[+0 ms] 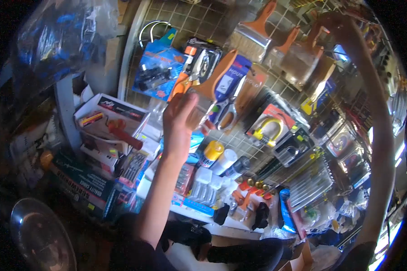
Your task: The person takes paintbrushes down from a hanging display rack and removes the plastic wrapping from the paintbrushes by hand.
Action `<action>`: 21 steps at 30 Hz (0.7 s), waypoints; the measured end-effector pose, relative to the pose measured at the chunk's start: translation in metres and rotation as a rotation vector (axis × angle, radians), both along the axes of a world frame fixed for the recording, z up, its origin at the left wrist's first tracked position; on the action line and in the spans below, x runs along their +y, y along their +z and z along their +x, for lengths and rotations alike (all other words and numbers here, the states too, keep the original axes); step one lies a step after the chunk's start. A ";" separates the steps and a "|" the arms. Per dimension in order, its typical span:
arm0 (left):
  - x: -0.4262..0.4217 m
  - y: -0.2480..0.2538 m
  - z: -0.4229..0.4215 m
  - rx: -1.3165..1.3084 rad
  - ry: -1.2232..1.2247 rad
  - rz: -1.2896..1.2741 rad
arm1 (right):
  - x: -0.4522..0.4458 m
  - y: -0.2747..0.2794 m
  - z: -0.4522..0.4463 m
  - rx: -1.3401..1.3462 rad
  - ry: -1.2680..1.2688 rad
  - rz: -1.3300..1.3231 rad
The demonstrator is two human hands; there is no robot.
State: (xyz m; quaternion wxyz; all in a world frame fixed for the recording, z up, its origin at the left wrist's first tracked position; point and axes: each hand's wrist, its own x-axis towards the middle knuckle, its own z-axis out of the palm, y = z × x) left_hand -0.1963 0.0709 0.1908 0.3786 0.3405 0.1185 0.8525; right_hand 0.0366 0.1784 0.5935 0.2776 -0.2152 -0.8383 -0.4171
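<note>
Well, the paintbrush you have is in your left hand, handle upward, held out in front of the hanging goods, with your thumb and fingers closed on its lower, plastic-wrapped part. That wrap looks slick, so a loose pinch could let the brush twist or slide down through your grip. Just behind it hang the scissors and other carded packs; swing the handle sideways and it could snag one and pull it off the wire grid. Below stand the spray cans, which a dropped brush or low forearm might topple. Your right hand is raised high among the hanging brushes; blur and shadow mean I cannot tell whether it grips one. Those brushes crowd together, so a tug on any of them could bring down its neighbour.
</note>
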 end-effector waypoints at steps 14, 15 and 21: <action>-0.009 0.002 0.004 0.054 0.041 -0.005 | -0.045 -0.015 -0.054 -0.014 -0.536 -0.182; -0.013 0.005 0.008 0.082 0.043 -0.018 | -0.052 -0.015 -0.052 -0.063 -0.545 -0.138; -0.019 0.009 0.024 0.123 -0.086 0.078 | -0.101 -0.115 -0.028 0.292 0.159 0.041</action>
